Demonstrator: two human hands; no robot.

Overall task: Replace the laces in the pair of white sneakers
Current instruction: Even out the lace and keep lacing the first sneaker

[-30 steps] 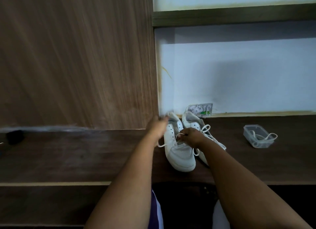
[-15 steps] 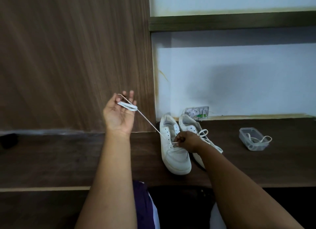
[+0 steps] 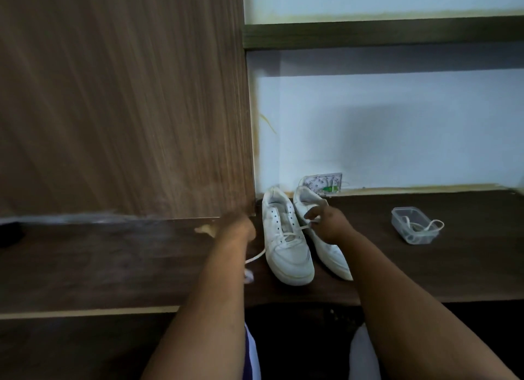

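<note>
Two white sneakers stand side by side on the dark wooden shelf [image 3: 425, 272], toes toward me. The left sneaker [image 3: 286, 249] has a white lace [image 3: 292, 232] through its lowest eyelets. My right hand [image 3: 330, 223] hovers over the right sneaker [image 3: 304, 198] and pinches one end of that lace. The other end trails slack off the shoe's left side, beside my left forearm. My left hand [image 3: 236, 226] is blurred just left of the sneaker, fingers hidden, so its grip is unclear.
A clear plastic container [image 3: 412, 226] holding another white lace sits to the right on the shelf. A tall wooden panel [image 3: 127, 96] rises at the left, a white wall behind the shoes. A wall socket plate [image 3: 323, 182] sits behind the heels.
My left hand, which had pulled the lace high and taut to the left, has dropped beside the sneaker; the lace now lies slack. My right hand lifted slightly with the other end.
</note>
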